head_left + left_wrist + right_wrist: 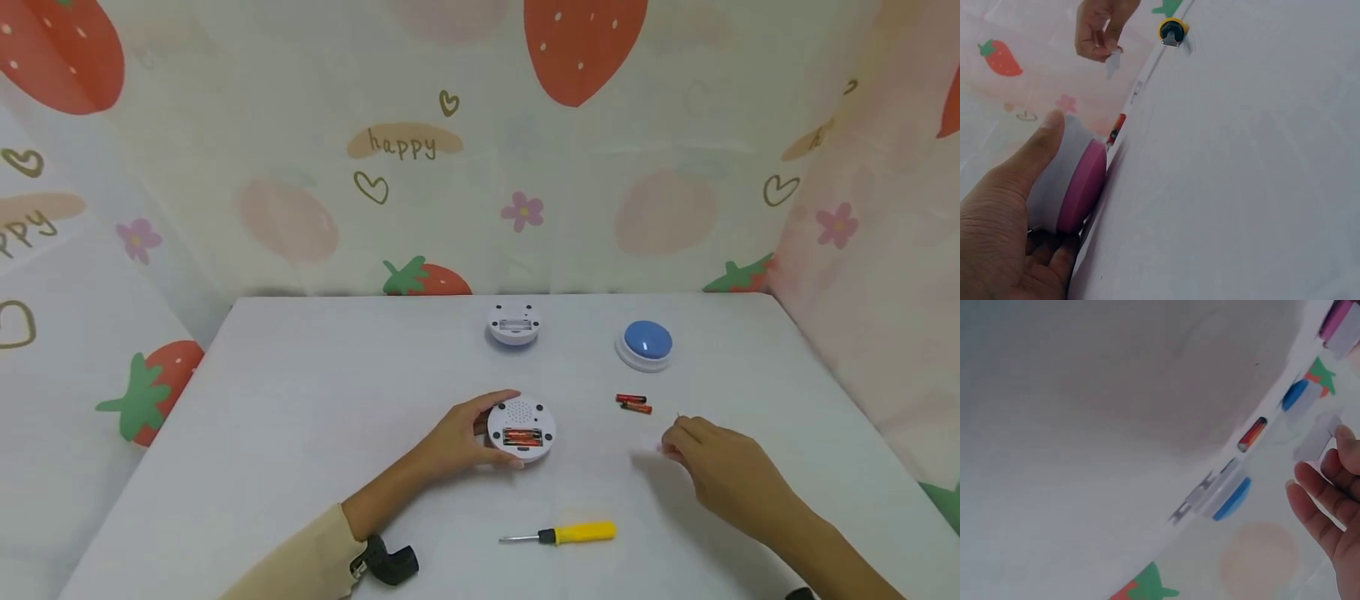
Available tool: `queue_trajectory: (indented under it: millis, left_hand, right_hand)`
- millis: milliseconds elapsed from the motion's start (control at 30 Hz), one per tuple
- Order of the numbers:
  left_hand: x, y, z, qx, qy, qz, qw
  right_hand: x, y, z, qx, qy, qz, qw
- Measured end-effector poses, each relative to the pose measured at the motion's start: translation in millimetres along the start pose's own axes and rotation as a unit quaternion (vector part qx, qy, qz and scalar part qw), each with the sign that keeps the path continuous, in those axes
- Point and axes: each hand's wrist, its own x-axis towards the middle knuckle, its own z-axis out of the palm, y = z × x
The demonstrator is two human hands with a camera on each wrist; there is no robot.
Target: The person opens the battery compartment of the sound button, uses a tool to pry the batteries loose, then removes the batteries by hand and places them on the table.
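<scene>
My left hand (461, 437) grips a round white push button (542, 417) by its sides, thumb and fingers on opposite edges. It lies bottom up, its pink top (1085, 184) facing the table. Red-orange batteries (522, 437) show in its uncovered compartment. My right hand (723, 471) is raised at the right of the table. Between thumb and index finger it pinches a small white battery cover (1316, 439); the other fingers are loosely bent. Two loose batteries (634, 404) lie on the table between the hands, farther back.
A second push button (513, 323) lies bottom up at the back, its battery slot uncovered. A blue-topped button (647, 342) stands upright at back right. A yellow-handled screwdriver (577, 532) lies near the front. Patterned cloth (525, 150) hangs around the table.
</scene>
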Motion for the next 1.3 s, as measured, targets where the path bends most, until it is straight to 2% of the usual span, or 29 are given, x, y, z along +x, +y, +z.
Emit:
queue_trajectory:
  millis: [200,467,633,767,1100,1200,1300]
  left_hand:
    - [-0.8,-1.1,0.6,-0.003,-0.002,-0.005,1.0]
    - [0.7,-2.0,-0.2,0.006,-0.007,-0.007,0.9999]
    - [0.1,-0.5,-0.7,0.007,-0.005,-0.008,0.9999]
    - [-0.9,0.8,-1.4,0.006,-0.007,-0.01,0.9999]
    - [0.6,-1.9,-0.8,0.0,-0.01,-0.002,0.9999]
    - [0.6,-2.4,-0.9,-0.003,-0.01,-0.001,0.9999]
    - [0.2,-2.3,-1.1,-0.005,-0.01,-0.001,0.9999]
  right_hand:
    - [-10.1,13.7,0.0,-0.013,-0.05,0.013,0.9986]
    - [-25.0,38.2,3.7,-0.011,-0.029,0.0,0.9995]
    - [-31.5,48.2,6.8,-0.015,-0.035,-0.003,0.9993]
    - [-31.0,51.7,7.3,-0.013,-0.05,0.004,0.9987]
    - [-25.3,56.5,5.0,-0.026,-0.129,0.031,0.9908]
    - [-24.3,57.4,5.2,-0.027,-0.141,0.032,0.9891]
    - [-24.2,57.9,5.7,-0.029,-0.134,0.024,0.9903]
